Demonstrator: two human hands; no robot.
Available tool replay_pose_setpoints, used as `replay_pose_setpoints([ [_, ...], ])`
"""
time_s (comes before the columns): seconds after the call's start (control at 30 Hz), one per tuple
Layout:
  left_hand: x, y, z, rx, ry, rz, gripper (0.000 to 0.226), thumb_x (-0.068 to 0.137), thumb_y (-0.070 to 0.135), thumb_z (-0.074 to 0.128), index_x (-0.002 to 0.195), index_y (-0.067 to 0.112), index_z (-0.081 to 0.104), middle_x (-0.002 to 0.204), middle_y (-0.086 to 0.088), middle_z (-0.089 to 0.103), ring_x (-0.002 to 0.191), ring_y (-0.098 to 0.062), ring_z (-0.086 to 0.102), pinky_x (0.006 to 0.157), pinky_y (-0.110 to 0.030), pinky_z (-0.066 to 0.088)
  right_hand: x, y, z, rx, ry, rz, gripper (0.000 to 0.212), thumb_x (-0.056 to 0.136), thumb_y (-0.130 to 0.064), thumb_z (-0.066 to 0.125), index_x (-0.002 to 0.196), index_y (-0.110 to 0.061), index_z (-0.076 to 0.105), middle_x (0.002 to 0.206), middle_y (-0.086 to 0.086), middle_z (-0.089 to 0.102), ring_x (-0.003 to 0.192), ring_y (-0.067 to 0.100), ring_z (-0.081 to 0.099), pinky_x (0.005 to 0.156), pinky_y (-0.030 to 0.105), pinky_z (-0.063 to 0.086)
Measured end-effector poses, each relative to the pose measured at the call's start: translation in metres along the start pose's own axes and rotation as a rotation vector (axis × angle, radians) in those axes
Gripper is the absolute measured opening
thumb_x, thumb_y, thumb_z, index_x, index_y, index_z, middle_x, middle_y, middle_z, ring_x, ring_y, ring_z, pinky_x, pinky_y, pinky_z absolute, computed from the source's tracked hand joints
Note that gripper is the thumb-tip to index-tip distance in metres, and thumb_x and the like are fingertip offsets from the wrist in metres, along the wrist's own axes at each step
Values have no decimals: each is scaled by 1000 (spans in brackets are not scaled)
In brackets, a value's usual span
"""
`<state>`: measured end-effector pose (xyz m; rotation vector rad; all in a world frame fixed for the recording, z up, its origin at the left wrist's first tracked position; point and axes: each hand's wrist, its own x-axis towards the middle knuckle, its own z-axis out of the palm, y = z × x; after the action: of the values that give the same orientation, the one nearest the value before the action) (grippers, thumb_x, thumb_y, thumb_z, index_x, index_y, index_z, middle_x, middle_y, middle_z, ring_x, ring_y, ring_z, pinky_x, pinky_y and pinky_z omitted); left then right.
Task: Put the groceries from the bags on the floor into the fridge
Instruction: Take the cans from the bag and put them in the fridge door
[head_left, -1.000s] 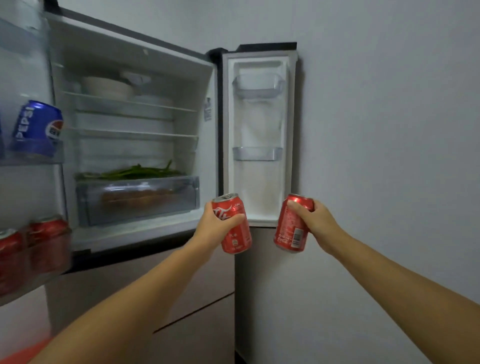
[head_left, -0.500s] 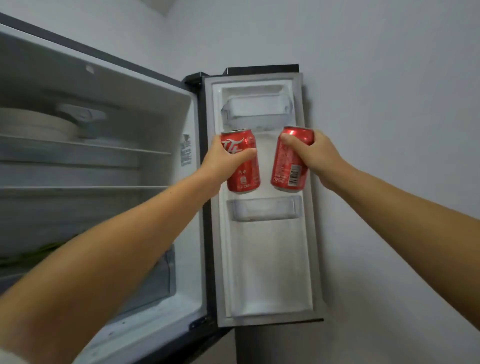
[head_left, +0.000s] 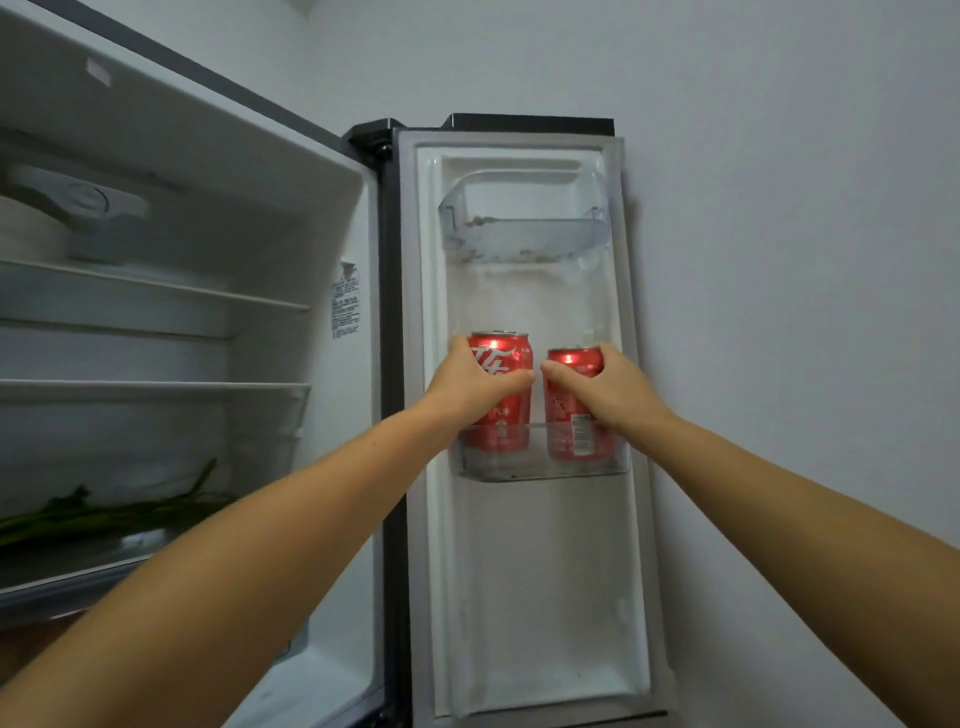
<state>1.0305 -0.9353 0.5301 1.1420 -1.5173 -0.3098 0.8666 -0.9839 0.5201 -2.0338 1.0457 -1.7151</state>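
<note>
Two red cans stand upright in the lower door bin. The left can bears white script; the right can shows a small printed label, unreadable. Left hand and right hand each wrap one can. A text sticker marks the fridge wall.

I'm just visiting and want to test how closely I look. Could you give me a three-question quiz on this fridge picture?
1. True or false: each of the two hands grips a red can.
2. Where do the can bottoms sit? A) upper door bin B) lower door bin C) glass shelf inside
3. Fill in: the greens lie in the fridge's main ____.

Key:
1. True: the left hand grips the left can, the right hand the right can.
2. B, the lower door bin; the upper door bin holds no can.
3. Compartment; the greens lie low on the left.
</note>
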Motion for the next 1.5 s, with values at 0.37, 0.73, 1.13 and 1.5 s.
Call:
replay_pose_setpoints([
  [0.37, -22, -19, 19, 65, 158, 152, 95, 80, 39, 70, 148, 30, 4, 144, -5, 38, 125, -22, 48, 99, -45, 48, -22, 14, 0, 31, 13, -66, 57, 90, -42, 58, 137, -21, 34, 120, 2, 57, 91, 9, 58, 72, 16, 47],
  [0.73, -58, -20, 32, 80, 192, 150, 95, 81, 37, 70, 148, 34, 3, 148, -1, 31, 134, -19, 39, 104, -46, 44, -41, 22, -14, -23, 6, -119, 63, 93, -41, 51, 145, -19, 24, 143, 10, 40, 129, 21, 43, 108, 43, 39],
  [1.13, -151, 6, 34, 244, 378, -51, 87, 87, 40, 63, 150, 27, 5, 156, -6, 19, 142, -22, 25, 114, -46, 29, -114, 24, -46, -7, -76, -328, 52, 96, -28, 48, 143, -13, 32, 144, 8, 39, 132, 18, 37, 110, 30, 29],
  [1.5, -397, -7, -29, 561, 477, -322, 56, 96, 34, 50, 145, 25, 26, 141, 2, 39, 124, -5, 40, 100, -24, 37, -311, -33, 51, 229, -652, -449, 39, 97, -24, 48, 135, -16, 44, 133, 1, 48, 124, 13, 44, 107, 35, 38],
])
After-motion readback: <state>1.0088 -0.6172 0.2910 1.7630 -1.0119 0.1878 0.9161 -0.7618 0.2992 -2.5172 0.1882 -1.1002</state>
